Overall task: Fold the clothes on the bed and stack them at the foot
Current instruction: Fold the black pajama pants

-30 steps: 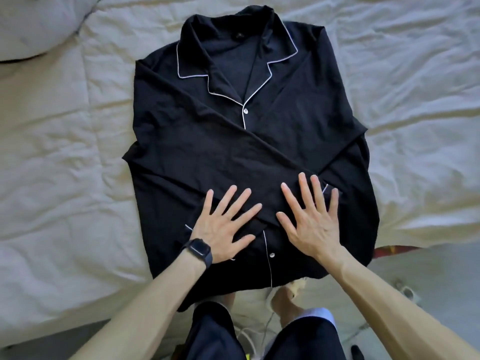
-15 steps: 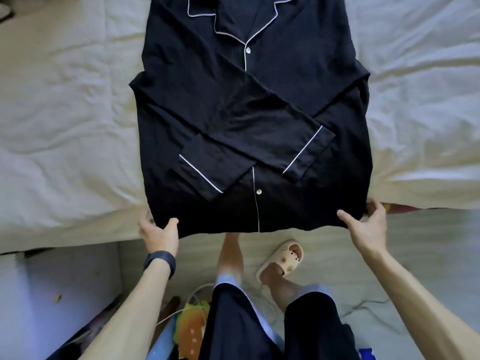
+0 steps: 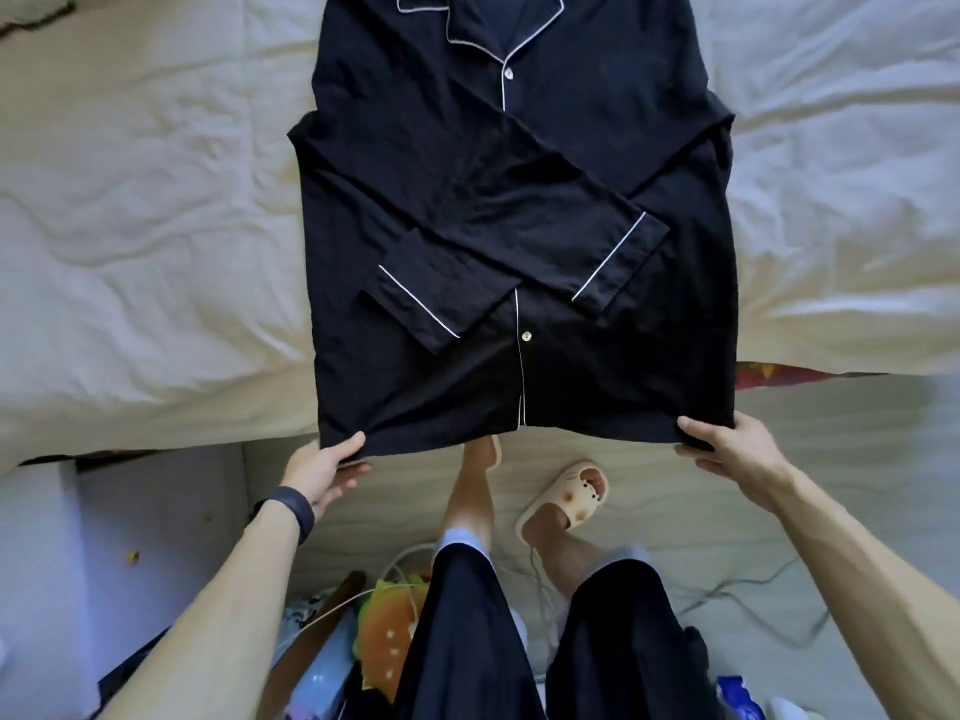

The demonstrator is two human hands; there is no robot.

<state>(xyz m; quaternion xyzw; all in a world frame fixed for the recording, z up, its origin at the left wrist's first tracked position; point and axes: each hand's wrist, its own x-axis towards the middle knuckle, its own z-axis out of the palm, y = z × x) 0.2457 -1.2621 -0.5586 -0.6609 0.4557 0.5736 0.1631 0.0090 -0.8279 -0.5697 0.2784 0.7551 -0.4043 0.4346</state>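
Note:
A black pyjama shirt with white piping lies face up on the white bed, collar at the far end. Both sleeves are folded across its front and cross near the middle. Its hem hangs over the bed's near edge. My left hand pinches the hem's left corner, thumb on top. My right hand pinches the right corner the same way.
The floor below the bed edge holds my legs, a beige slipper, white cables and colourful clutter near my feet. A red patterned cloth shows under the bedding at the right.
One second ago both hands pressed flat on the crossed sleeves. They have since slid down to the hem and taken hold of its two corners; my view has tilted toward the floor.

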